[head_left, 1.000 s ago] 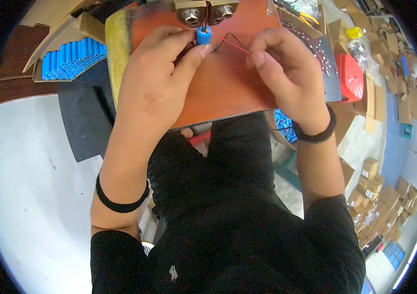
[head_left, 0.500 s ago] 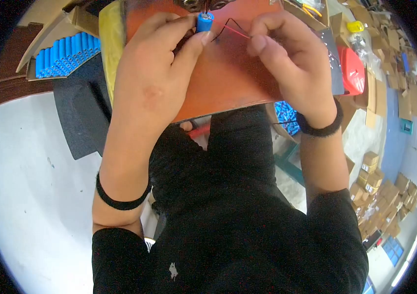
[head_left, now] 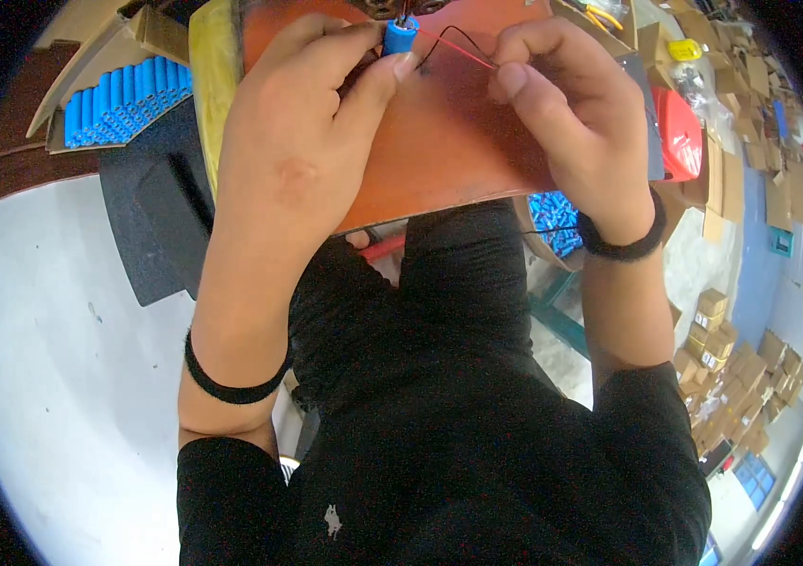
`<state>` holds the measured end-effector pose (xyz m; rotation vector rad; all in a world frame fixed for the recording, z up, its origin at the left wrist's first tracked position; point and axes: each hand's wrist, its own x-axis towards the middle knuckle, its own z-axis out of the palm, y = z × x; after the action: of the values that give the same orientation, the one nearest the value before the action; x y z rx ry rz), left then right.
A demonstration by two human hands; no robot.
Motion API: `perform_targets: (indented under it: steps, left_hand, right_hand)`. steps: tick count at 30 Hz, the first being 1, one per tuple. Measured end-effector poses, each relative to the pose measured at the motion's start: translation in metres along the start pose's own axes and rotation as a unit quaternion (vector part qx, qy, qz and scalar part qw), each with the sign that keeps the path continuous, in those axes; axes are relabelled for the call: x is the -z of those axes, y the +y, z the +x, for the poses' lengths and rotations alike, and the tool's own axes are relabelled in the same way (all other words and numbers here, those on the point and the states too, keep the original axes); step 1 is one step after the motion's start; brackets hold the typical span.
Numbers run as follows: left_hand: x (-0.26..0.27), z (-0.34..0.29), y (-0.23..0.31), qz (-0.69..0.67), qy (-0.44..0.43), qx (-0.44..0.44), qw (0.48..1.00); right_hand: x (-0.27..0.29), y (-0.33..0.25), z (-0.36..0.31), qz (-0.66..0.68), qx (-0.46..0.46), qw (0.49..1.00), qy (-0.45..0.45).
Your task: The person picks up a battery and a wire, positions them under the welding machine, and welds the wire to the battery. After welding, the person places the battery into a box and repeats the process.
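Observation:
Between the thumb and fingers of my left hand [head_left: 312, 132] is a blue cylindrical battery cell [head_left: 400, 38], its top end tilted up against a dark metal tool [head_left: 399, 8] at the upper edge. My right hand [head_left: 576, 113] pinches a red wire [head_left: 458, 45] that stretches across to the cell's top. A black wire [head_left: 441, 40] loops beside it and runs toward the same fingers; its far end is hidden. Both hands hover over an orange-brown work surface [head_left: 458, 141].
To the left, a cardboard tray [head_left: 57, 132] holds rows of blue cells [head_left: 128, 99]. A box of small blue cells [head_left: 555, 224] stands below the right edge of the table. A red plastic container [head_left: 677, 137] and orange-handled pliers [head_left: 601, 17] lie to the right.
The cell has moved slightly right and up toward the metal tool. My right hand has shifted a little right, with the red wire still pinched.

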<state>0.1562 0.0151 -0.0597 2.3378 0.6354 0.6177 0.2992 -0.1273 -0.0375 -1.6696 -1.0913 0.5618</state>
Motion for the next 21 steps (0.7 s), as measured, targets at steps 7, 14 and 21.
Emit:
perform_targets:
  steps: [7,14,21]
  left_hand:
    - [0.003,0.003,-0.007,-0.049,-0.008,-0.021,0.999]
    - [0.013,0.001,-0.006,-0.142,-0.112,-0.024,0.983]
    - [0.043,-0.014,-0.032,0.046,0.055,-0.201,0.977]
  right_hand:
    - [-0.005,0.032,-0.001,0.044,0.063,0.997,-0.002]
    - [-0.008,0.01,-0.007,0.161,0.001,0.987,0.023]
    - [0.031,-0.012,-0.058,0.079,-0.048,0.995,0.03]
